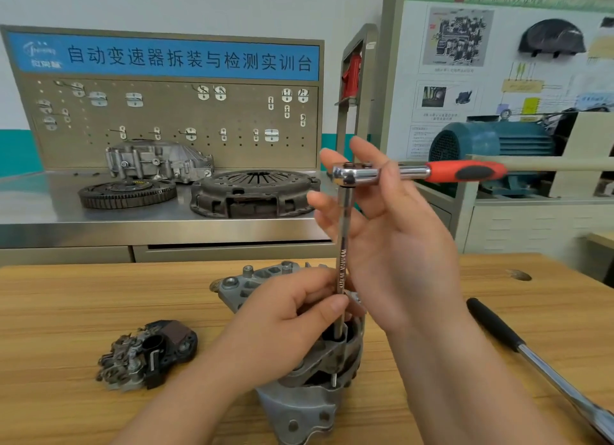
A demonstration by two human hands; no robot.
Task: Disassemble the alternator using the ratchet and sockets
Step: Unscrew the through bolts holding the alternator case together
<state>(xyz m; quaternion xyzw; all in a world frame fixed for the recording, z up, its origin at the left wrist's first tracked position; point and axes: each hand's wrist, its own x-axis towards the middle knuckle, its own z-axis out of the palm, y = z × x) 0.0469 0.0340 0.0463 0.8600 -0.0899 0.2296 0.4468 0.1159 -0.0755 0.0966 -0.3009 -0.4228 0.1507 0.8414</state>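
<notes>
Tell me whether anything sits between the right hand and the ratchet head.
Nothing visible does: the right hand touches the ratchet head, while the left hand pinches the extension bar just above the alternator.

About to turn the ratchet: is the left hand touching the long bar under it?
Touching. The head view shows the left hand pinching the bar between thumb and fingers, just above the alternator.

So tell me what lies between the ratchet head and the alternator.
A chrome extension bar runs upright from the ratchet head down into the alternator, with the left hand pinching its lower part; the head view shows it.
</notes>
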